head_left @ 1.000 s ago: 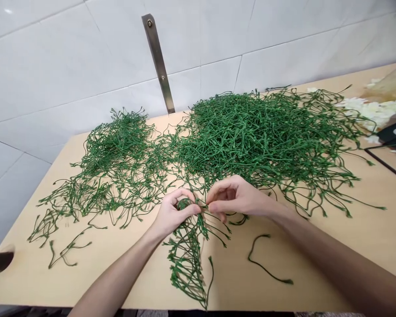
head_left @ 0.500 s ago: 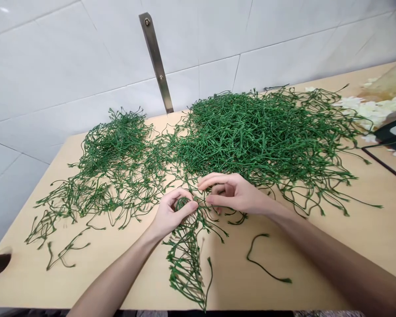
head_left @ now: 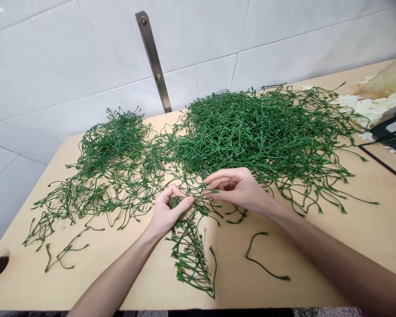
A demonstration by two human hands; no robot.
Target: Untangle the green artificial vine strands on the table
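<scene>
My left hand (head_left: 170,209) is closed, thumb against fingers, on the top of a netted-looking strand of thin green plastic stems (head_left: 193,264). That strand trails down toward the table's near edge. To its right, my right hand (head_left: 236,188) pinches a green stem tip (head_left: 212,191) between thumb and fingertips. Its other fingers are curled. A small gap separates the two hands, with stems crossing between them. Just beyond the hands rises a big heap of the same green stems (head_left: 251,132). Where the pinched stem runs to inside the left hand is hidden.
A smaller stem pile (head_left: 112,141) lies at the back left, with loose stems spread before it. One single stem (head_left: 264,266) lies at the right front. White petals (head_left: 366,110) and a black-framed object (head_left: 392,132) are at the far right. A metal strip (head_left: 153,61) is fixed to the tiled wall.
My right hand has drawn slightly right, and a stem tip now shows in its pinch. The hanging end of the strand has swung a little right. The view has shifted slightly.
</scene>
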